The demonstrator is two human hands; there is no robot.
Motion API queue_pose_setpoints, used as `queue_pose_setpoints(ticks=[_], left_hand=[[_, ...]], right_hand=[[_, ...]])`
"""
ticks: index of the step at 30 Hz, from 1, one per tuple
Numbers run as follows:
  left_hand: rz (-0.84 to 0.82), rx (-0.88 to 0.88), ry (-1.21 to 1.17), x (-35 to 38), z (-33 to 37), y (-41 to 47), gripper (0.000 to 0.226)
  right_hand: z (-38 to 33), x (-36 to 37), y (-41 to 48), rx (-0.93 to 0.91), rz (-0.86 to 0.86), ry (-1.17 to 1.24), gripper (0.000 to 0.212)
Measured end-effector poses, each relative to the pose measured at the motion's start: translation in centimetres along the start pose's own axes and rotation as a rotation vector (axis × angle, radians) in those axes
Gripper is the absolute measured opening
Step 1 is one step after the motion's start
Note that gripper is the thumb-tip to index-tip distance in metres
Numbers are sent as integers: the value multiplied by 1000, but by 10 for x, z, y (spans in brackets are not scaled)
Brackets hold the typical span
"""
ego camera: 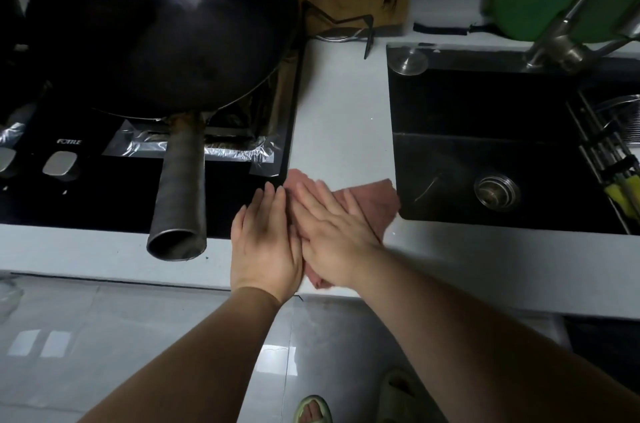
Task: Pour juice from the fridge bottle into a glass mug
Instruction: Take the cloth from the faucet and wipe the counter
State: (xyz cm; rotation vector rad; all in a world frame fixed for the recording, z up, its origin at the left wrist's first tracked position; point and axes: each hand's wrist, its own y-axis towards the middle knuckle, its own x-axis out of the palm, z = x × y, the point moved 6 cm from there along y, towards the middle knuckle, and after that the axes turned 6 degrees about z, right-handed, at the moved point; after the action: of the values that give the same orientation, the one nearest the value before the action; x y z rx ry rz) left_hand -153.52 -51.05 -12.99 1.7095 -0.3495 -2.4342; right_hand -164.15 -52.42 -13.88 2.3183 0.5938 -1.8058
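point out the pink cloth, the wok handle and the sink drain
pink cloth [375,203]: head view, bare right part beside the hands
wok handle [181,187]: head view, middle of the tube
sink drain [497,190]: head view, centre of the metal strainer

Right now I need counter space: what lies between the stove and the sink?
Head view: white countertop, bare at the back; at the front, a pink cloth under both flat hands, left hand and right hand.

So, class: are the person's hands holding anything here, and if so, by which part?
Nothing is gripped. Both the left hand and the right hand lie flat, fingers extended, pressing on a pink cloth on the counter.
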Motion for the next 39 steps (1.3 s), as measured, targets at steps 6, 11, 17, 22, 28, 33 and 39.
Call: queue_pose_setpoints(ticks=[6,11,17,22,28,33,39], left_hand=[[-19,22,52,1,1,0,52],[-25,23,55,0,2,0,53],[-4,31,43,-1,2,-1,52],[-14,42,55,-1,4,-1,55],[-79,23,80,-5,11,0,59],[-206,59,92,-16,38,-7,64],[-301,55,-337,-48,86,3,69]], right_hand=[[40,-11,45,310,146,-17,62],[86,-14,27,672,220,71,63],[106,-28,-32,561,139,135,69],[108,-28,-80,555,263,234,50],[131,-46,-149,688,518,590,17],[145,-51,-182,948,629,864,28],[105,-106,-176,950,751,1418,22]])
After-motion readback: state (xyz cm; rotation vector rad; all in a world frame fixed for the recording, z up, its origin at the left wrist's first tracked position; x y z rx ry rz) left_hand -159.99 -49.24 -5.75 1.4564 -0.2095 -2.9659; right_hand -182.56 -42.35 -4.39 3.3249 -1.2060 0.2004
